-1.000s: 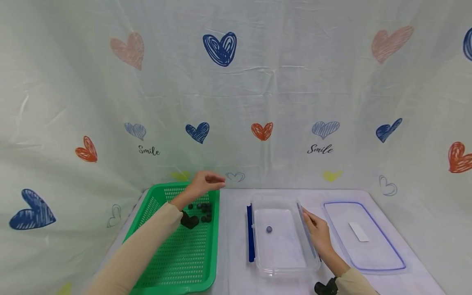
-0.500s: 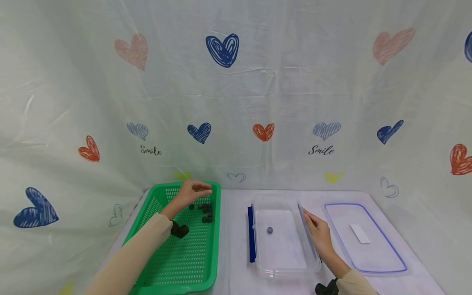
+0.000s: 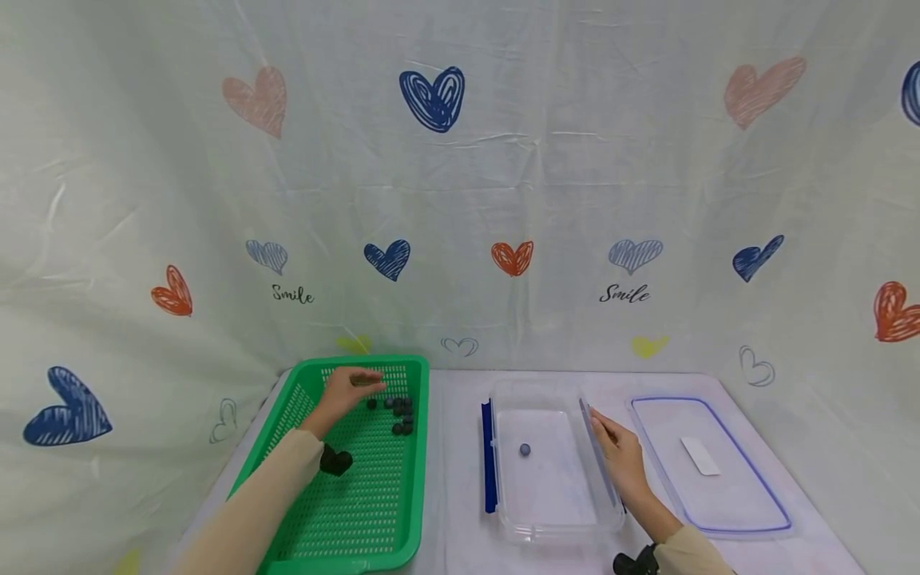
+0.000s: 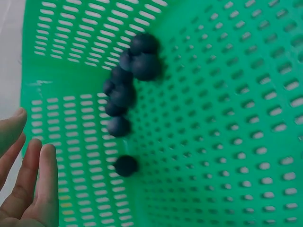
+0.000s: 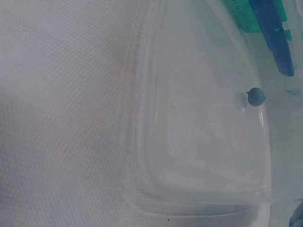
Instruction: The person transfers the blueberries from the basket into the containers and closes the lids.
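Observation:
My left hand (image 3: 346, 393) hangs over the far part of a green basket (image 3: 418, 511), fingers extended and holding nothing. In the left wrist view its fingers (image 4: 47, 175) are apart from the blueberries (image 4: 123, 94), several of which lie along the basket's end wall. My right hand (image 3: 622, 455) holds the right side of a clear plastic box (image 3: 546, 530), thumb and fingers at its raised side flap. Inside the box sits one blueberry (image 3: 525, 450), also seen in the right wrist view as a round blue berry (image 5: 256, 97). The right wrist view does not show the hand.
A clear lid with a blue seal (image 3: 733, 529) lies to the right of the box, with a white label (image 3: 699, 456) on it. A blue latch flap (image 3: 489, 457) sticks out at the box's left. Behind the table (image 3: 456, 479) hangs a heart-printed curtain (image 3: 561, 200).
My left hand has moved left and down, from beyond the basket's right rim to over its far inside. The right hand and the box have stayed in place.

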A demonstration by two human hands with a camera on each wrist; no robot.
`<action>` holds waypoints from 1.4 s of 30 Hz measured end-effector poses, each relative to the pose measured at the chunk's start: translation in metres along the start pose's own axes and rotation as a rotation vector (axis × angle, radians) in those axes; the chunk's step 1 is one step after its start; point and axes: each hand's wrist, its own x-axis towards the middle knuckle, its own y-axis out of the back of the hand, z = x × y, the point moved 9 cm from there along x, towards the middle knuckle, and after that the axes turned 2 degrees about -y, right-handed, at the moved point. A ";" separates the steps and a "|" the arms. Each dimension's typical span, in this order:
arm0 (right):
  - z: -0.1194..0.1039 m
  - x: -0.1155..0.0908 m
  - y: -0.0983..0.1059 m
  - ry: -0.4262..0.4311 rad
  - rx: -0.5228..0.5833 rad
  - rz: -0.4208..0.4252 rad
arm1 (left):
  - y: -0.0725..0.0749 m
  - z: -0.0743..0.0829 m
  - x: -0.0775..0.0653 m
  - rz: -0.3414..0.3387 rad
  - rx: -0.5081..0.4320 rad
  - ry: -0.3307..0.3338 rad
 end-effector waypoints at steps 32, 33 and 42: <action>-0.004 -0.002 0.000 0.024 0.034 -0.014 | -0.003 -0.048 -0.010 0.170 0.118 0.110; -0.004 -0.002 0.000 0.028 0.036 -0.010 | -0.003 -0.049 -0.010 0.174 0.121 0.114; -0.001 0.000 0.002 0.005 -0.012 0.030 | -0.006 -0.052 -0.010 0.199 0.119 0.093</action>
